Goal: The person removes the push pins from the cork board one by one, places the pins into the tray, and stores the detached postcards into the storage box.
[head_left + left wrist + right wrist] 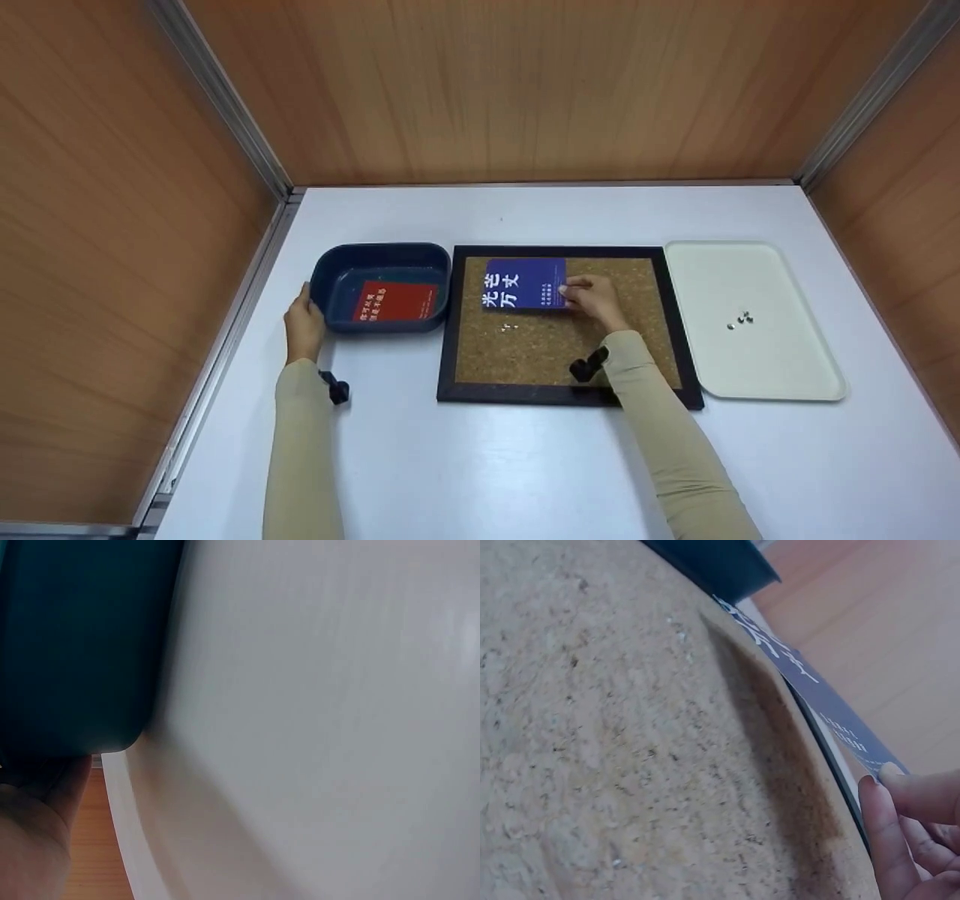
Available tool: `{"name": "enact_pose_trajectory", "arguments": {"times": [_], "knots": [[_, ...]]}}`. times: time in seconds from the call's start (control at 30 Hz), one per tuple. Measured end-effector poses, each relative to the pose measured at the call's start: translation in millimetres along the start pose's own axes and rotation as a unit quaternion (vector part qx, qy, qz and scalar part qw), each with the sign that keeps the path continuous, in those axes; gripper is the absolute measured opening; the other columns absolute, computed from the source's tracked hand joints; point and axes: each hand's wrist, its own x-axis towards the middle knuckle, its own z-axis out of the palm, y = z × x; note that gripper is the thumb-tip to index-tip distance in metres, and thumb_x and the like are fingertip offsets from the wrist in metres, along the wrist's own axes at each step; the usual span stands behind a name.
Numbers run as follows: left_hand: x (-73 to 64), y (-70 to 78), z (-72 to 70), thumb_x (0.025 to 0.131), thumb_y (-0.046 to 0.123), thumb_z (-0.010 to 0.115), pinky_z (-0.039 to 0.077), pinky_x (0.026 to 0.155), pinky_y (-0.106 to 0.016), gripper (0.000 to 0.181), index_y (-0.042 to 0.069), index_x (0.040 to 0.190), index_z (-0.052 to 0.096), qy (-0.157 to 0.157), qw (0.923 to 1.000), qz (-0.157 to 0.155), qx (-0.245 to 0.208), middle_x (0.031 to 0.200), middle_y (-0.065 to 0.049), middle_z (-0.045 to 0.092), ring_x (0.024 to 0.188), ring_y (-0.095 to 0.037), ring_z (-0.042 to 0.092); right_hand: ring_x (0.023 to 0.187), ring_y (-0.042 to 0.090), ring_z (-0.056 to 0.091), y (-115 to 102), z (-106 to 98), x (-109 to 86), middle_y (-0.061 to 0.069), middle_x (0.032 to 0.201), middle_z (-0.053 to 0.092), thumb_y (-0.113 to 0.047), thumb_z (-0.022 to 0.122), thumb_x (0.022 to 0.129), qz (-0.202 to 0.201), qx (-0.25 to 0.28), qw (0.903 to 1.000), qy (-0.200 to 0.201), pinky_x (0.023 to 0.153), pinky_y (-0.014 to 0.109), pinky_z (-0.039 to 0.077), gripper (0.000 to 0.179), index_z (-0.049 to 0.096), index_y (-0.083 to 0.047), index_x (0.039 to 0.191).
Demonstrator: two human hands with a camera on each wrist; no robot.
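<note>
My right hand pinches the right edge of a purple-blue card with white characters between thumb and fingers. The card hangs slightly above a black-framed cork board, and its shadow falls on the cork in the right wrist view. At the left end of a dark blue dish, my left hand grips the side wall; part of its fingers is hidden by the dish. Inside the dish lies a red card with white characters.
Tiny shiny pieces lie on the cork below the card. A pale tray right of the board carries several small metallic pieces. The white table is bounded by wood-look panels at the back and sides.
</note>
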Motion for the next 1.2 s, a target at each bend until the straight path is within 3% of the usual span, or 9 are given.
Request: {"name": "enact_pose_trajectory", "arguments": {"times": [0.4, 0.7, 0.97, 1.2], "knots": [[0.5, 2.1, 1.2, 0.103, 0.004, 0.024, 0.028, 0.117, -0.042, 0.049, -0.002, 0.151, 0.021, -0.014, 0.9997, -0.02, -0.007, 0.155, -0.022, 0.024, 0.145, -0.03, 0.023, 0.08, 0.008, 0.062, -13.2, -2.9, -6.4, 0.012, 0.11, 0.06, -0.007, 0.065, 0.09, -0.021, 0.047, 0.9985, -0.018, 0.071, 0.017, 0.057, 0.037, 0.058, 0.007, 0.124], [3.1, 0.3, 5.6, 0.102, 0.003, 0.026, 0.026, 0.118, -0.043, 0.047, -0.005, 0.149, 0.025, 0.002, 1.0, -0.002, 0.002, 0.153, -0.025, 0.028, 0.144, -0.035, 0.026, 0.081, 0.012, 0.064, -28.9, 2.9, -10.9, 0.012, 0.105, 0.061, -0.008, 0.066, 0.09, -0.029, 0.044, 0.9985, -0.018, 0.095, 0.043, 0.053, 0.033, 0.06, 0.007, 0.119], [4.4, 0.6, 6.8, 0.102, 0.003, 0.026, 0.025, 0.119, -0.043, 0.048, -0.004, 0.149, 0.025, -0.003, 1.0, -0.008, 0.002, 0.154, -0.024, 0.027, 0.144, -0.035, 0.025, 0.074, 0.008, 0.064, -40.1, 12.9, -15.4, 0.009, 0.096, 0.064, -0.004, 0.066, 0.088, -0.055, 0.055, 0.9968, -0.018, 0.081, 0.033, 0.058, 0.03, 0.062, 0.007, 0.116], [3.9, 1.4, 6.4, 0.102, 0.003, 0.025, 0.023, 0.119, -0.042, 0.048, -0.005, 0.15, 0.023, -0.005, 0.9999, -0.006, -0.007, 0.154, -0.023, 0.025, 0.145, -0.034, 0.023, 0.069, 0.007, 0.065, -49.9, 23.1, -16.5, 0.011, 0.094, 0.066, -0.002, 0.067, 0.087, -0.088, 0.054, 0.9941, -0.031, 0.076, 0.03, 0.06, 0.03, 0.062, 0.01, 0.114]]}}
